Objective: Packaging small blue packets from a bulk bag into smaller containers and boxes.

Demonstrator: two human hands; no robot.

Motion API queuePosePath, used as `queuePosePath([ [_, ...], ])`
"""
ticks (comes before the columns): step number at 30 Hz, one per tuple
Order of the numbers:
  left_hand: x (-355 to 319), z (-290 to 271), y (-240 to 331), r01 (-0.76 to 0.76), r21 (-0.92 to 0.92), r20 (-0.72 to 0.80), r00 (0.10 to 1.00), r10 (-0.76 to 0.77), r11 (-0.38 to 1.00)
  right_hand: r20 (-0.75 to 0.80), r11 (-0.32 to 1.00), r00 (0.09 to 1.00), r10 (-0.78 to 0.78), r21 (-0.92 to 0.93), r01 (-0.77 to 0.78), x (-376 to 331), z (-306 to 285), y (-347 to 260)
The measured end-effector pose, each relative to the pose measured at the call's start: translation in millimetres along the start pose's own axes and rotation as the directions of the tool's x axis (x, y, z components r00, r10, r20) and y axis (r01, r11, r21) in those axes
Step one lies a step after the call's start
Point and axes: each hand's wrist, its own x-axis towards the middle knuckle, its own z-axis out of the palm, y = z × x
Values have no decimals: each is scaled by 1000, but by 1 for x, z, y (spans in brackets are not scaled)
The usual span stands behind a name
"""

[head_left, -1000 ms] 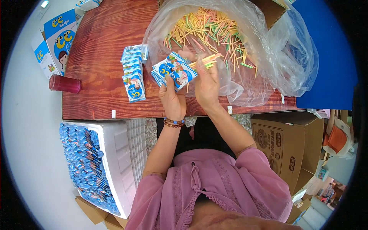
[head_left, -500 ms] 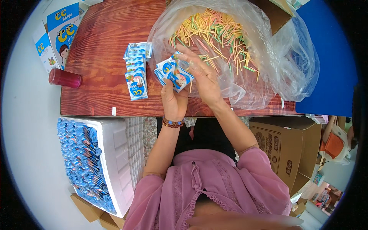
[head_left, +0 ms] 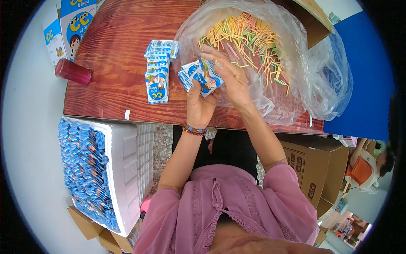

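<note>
My left hand (head_left: pixel 198 103) grips a small bundle of blue and white packets (head_left: pixel 198 77) above the wooden table (head_left: pixel 110 51). My right hand (head_left: pixel 230 76) rests on the same bundle from the right, fingers curled over its top edge. Just behind the hands lies a clear plastic bag (head_left: pixel 304 80) full of thin coloured sticks (head_left: pixel 253 40). A row of matching packets (head_left: pixel 157 70) lies overlapped on the table to the left of my left hand.
A red cup (head_left: pixel 72 71) lies on its side at the table's left edge, with printed boxes (head_left: pixel 67 21) behind it. A white foam box (head_left: pixel 122 169) packed with blue packets (head_left: pixel 84 169) stands at lower left. Cardboard boxes (head_left: pixel 313 169) stand at right.
Both hands have stayed together on the bundle of packets, shifting slightly as they handle it. The row of packets on the table has not moved.
</note>
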Motion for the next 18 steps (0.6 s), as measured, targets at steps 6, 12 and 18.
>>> queuePosePath([
  [6,-4,-10,14,-12,-59,42,999,15,998,-224,954,974,-41,281,105,3,-1,-24],
  [12,-10,-4,20,-163,106,-22,986,167,981,-83,954,958,275,-99,-283,-15,11,10],
  [18,-38,8,43,-267,174,-127,948,291,948,115,973,975,192,-152,-174,-2,33,15],
])
